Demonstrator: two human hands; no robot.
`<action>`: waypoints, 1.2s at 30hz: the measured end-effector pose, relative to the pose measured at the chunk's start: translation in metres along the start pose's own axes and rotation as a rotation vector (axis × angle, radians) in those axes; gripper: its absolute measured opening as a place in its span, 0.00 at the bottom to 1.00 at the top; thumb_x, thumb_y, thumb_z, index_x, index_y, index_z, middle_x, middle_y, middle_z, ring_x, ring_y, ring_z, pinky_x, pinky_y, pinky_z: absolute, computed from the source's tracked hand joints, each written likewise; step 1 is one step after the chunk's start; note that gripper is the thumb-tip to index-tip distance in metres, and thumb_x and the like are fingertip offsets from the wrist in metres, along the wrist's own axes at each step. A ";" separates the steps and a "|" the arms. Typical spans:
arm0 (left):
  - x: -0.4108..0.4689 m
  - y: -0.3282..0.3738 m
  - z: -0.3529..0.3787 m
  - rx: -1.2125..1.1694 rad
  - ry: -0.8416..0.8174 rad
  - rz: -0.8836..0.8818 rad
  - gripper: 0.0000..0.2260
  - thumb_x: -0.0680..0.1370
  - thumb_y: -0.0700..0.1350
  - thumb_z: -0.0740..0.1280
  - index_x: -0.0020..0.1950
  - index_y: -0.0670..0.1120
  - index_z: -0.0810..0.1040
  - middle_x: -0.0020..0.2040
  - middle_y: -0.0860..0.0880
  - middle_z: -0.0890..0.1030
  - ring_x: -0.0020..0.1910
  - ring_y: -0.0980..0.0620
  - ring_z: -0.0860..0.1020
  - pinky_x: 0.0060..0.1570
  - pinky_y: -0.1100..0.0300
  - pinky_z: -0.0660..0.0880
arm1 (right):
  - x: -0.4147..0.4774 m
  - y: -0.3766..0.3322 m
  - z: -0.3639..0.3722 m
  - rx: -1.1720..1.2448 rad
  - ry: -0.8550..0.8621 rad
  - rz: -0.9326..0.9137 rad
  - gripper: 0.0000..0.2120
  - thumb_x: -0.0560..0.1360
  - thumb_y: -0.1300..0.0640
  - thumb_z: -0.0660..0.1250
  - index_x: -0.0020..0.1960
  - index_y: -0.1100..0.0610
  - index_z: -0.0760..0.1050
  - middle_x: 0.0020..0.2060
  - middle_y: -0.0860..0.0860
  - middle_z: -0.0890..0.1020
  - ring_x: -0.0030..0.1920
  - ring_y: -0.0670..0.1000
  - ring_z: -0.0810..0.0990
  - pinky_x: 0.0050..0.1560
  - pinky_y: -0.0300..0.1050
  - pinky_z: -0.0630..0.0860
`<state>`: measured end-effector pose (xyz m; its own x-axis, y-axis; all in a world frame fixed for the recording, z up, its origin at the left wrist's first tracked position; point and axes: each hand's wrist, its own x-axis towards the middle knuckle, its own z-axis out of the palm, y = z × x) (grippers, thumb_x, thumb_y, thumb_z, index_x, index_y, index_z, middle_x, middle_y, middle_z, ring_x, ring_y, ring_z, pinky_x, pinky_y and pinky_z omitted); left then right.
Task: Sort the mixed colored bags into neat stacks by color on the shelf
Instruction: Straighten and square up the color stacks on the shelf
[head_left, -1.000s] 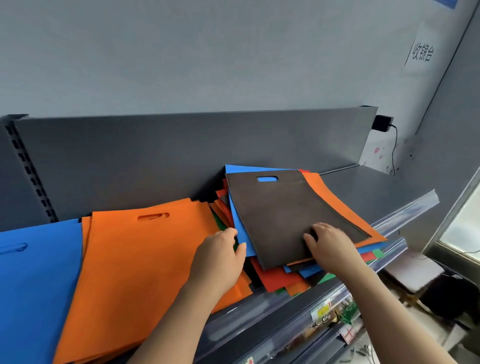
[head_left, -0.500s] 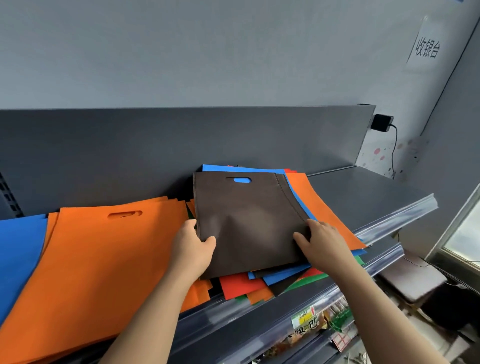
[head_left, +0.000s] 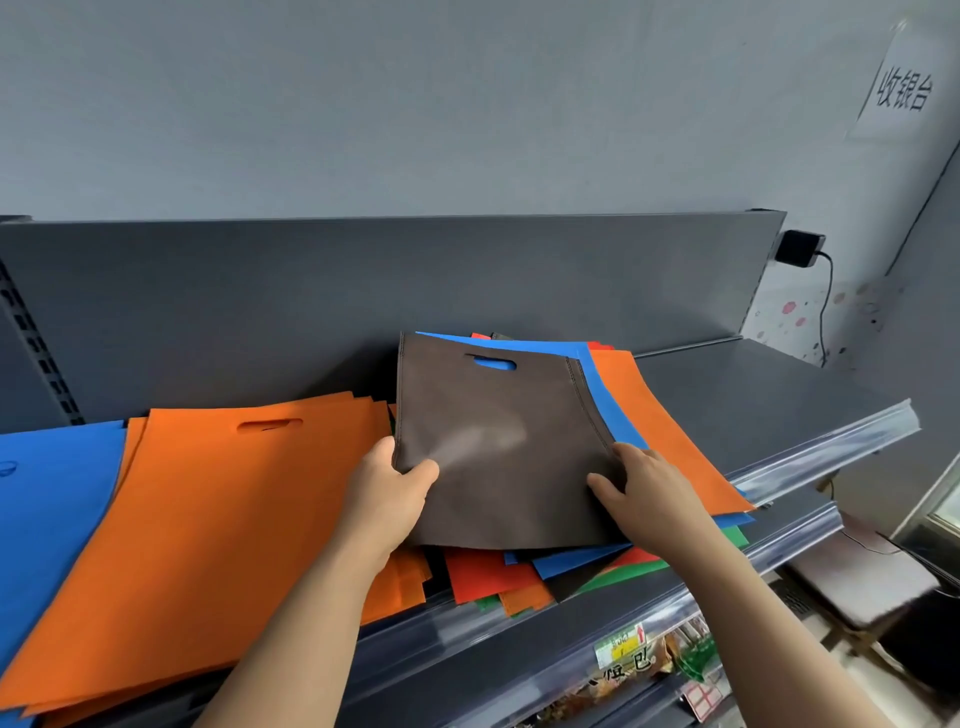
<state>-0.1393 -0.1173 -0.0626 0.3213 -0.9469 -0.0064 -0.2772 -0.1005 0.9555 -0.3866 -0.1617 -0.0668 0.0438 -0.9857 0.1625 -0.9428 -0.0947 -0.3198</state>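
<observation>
Head view: the brown bag (head_left: 498, 447) is squared up on top of the mixed pile (head_left: 519, 571), which sits mid-shelf near the front edge. A second ago it lay skewed, with only the right hand (head_left: 649, 493) on its near corner. The left hand (head_left: 389, 499) has since come across from the pile's left side and now pinches the bag's left edge, thumb on top. The right hand holds the opposite edge, thumb pressed on the brown fabric. With both hands on it, the bag looks ready to lift clear and start a pile of its own, since only the orange stack (head_left: 208, 519) and the blue stack (head_left: 47, 509) are sorted, further toward the shelf's left end. The shelf (head_left: 753, 395) is bare toward its right end. The bag's handle cut-out (head_left: 493, 364) points at the shelf's back panel, and its long axis runs from front edge to back, tipped only slightly
</observation>
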 end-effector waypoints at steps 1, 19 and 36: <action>0.000 0.000 -0.002 -0.001 0.011 0.002 0.07 0.74 0.41 0.63 0.49 0.51 0.76 0.46 0.50 0.82 0.46 0.47 0.80 0.48 0.50 0.78 | 0.001 -0.001 0.001 0.011 0.006 -0.006 0.18 0.77 0.44 0.60 0.59 0.56 0.71 0.52 0.52 0.77 0.52 0.53 0.75 0.55 0.49 0.73; -0.011 -0.006 -0.025 0.175 0.216 0.193 0.04 0.79 0.43 0.62 0.50 0.43 0.71 0.43 0.47 0.78 0.42 0.46 0.77 0.34 0.58 0.70 | -0.005 -0.022 -0.003 0.171 0.163 -0.062 0.18 0.76 0.56 0.64 0.66 0.53 0.71 0.62 0.53 0.72 0.59 0.56 0.75 0.62 0.53 0.71; -0.011 -0.024 -0.071 0.250 0.328 0.047 0.13 0.81 0.39 0.58 0.65 0.45 0.70 0.60 0.46 0.77 0.56 0.44 0.76 0.50 0.52 0.75 | -0.014 -0.031 0.017 -0.274 -0.105 -0.127 0.13 0.80 0.56 0.48 0.53 0.53 0.72 0.57 0.48 0.74 0.65 0.51 0.69 0.74 0.56 0.51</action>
<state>-0.0720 -0.0831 -0.0651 0.5632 -0.8090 0.1684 -0.4970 -0.1688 0.8512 -0.3521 -0.1474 -0.0749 0.1876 -0.9787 0.0838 -0.9808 -0.1912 -0.0371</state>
